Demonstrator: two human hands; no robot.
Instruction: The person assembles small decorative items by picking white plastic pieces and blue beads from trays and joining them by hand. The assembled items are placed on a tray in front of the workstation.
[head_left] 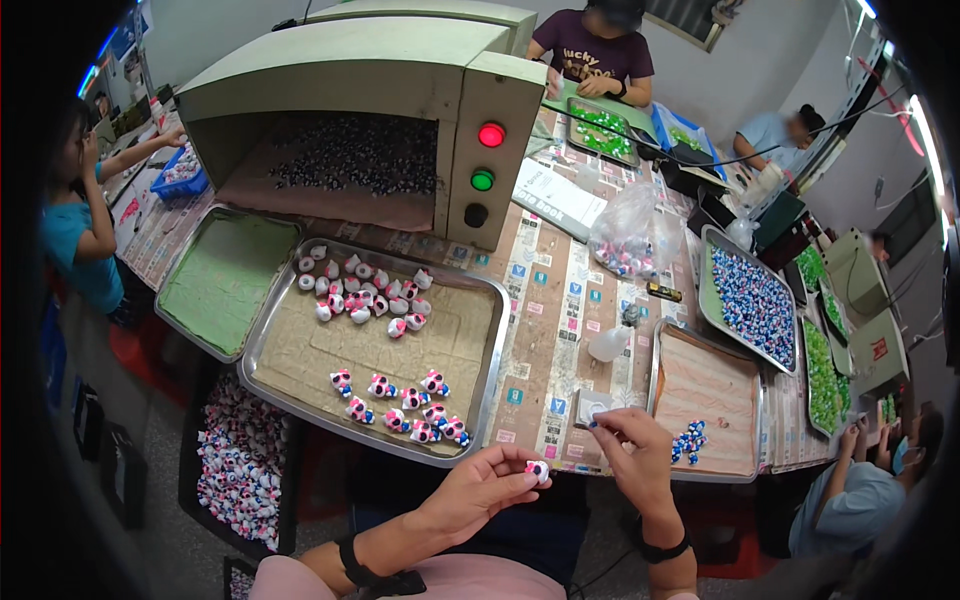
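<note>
My left hand (490,482) pinches a small figurine head (538,472), white with pink and black markings, between thumb and fingertips. My right hand (640,455) is closed in a pinch just above a small pale square block (592,406). A tiny blue piece (593,424) shows at its fingertips, mostly hidden. To the left, a metal tray (470,350) lined with brown paper bears loose white-and-pink heads (365,290) at its far side. Several figurines with blue bodies (412,398) lie nearer me. Right of my right hand, small blue-and-white pieces (690,442) sit on a paper-lined tray (706,385).
A beige oven-like machine (480,150) with lit red and green lamps stands behind the tray. A white squeeze bottle (608,344), a plastic bag of pieces (632,235) and a tray of blue pieces (750,300) are farther right. A bin of figurine parts (240,470) is below left. Several people work around.
</note>
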